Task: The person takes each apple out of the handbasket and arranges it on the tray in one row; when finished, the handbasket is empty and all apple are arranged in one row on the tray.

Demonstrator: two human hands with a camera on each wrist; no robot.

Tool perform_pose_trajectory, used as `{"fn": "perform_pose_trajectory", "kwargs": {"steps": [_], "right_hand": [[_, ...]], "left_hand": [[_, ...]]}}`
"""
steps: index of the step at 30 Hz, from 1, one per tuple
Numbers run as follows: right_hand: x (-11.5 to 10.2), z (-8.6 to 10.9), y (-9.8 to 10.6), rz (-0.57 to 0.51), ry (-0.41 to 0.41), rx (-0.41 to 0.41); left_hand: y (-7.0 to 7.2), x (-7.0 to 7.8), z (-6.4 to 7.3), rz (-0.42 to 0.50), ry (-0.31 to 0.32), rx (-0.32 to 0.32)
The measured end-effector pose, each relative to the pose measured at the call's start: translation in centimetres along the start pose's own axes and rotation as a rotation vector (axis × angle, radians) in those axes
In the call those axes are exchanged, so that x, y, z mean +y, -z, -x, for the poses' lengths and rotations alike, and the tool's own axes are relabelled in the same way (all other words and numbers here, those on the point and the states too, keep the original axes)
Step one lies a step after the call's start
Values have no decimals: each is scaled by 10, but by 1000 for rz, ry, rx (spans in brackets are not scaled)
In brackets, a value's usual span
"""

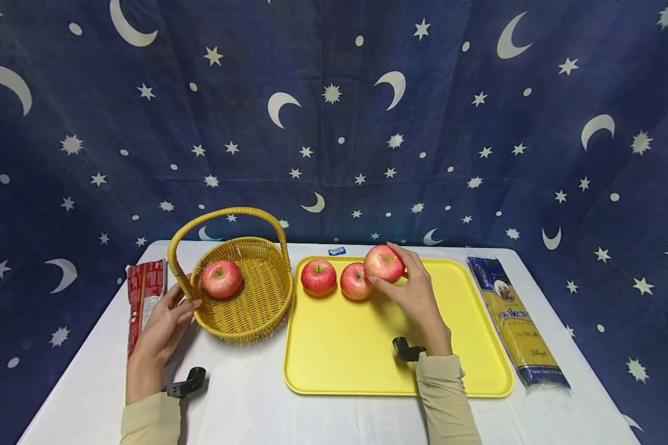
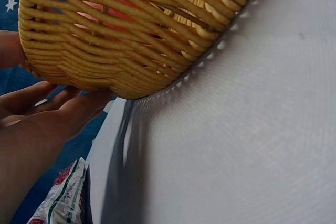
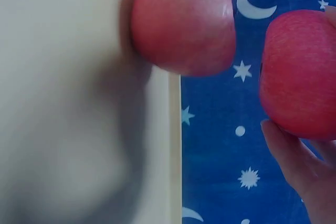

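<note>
At the left of the head view, my left hand (image 1: 164, 324) holds the side of a yellow wicker basket (image 1: 256, 330) near the foot of its arched handle. The left wrist view shows the thumb and fingers about the woven wall (image 2: 121, 61). One red apple (image 1: 221, 279) lies inside the basket, toward the left. My right hand (image 1: 417, 296) grips another red apple (image 1: 383, 264) above the yellow tray (image 1: 356, 352), between thumb and fingers. Two more apples, a left one (image 1: 318, 277) and a right one (image 1: 355, 282), sit on the tray's back left part; the held apple partly overlaps the right one.
A red packet (image 1: 145, 290) lies left of the basket. Right of the tray is a blue and yellow pasta bag (image 1: 518, 321). A small blue wrapped piece (image 1: 336, 251) lies behind the tray on the white tablecloth (image 1: 245, 395). A dark blue curtain (image 1: 334, 123) hangs at the back.
</note>
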State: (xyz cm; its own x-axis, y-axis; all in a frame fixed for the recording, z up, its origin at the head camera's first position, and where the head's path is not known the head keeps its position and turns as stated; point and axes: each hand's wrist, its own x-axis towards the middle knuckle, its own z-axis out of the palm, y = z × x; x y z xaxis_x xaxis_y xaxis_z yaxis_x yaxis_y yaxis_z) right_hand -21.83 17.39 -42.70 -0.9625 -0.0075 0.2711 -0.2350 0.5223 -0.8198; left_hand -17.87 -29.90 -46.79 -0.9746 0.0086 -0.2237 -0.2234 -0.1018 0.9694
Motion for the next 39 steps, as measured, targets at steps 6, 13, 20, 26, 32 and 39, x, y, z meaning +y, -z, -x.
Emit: {"fn": "perform_pose_trajectory", "kwargs": {"steps": [6,13,20,26,32,39], "right_hand": [[10,-1,6,15,-38,7],[29,-2,9,72,-85,5],[42,-2,10,89,-130,-4],[51,-3,10,109,-161,-33],[56,-2,10,141,-160,-52],[59,-2,10,155,-175,-83]], "left_hand": [[0,0,1,-1,-6,-1],[1,-2,1,-10,-15,-3],[1,-3,1,-17,-18,-3],[1,-2,1,-14,-16,-5],[0,-2,1,-20,-20,-5],[1,-2,1,-23,-9,-4]]}}
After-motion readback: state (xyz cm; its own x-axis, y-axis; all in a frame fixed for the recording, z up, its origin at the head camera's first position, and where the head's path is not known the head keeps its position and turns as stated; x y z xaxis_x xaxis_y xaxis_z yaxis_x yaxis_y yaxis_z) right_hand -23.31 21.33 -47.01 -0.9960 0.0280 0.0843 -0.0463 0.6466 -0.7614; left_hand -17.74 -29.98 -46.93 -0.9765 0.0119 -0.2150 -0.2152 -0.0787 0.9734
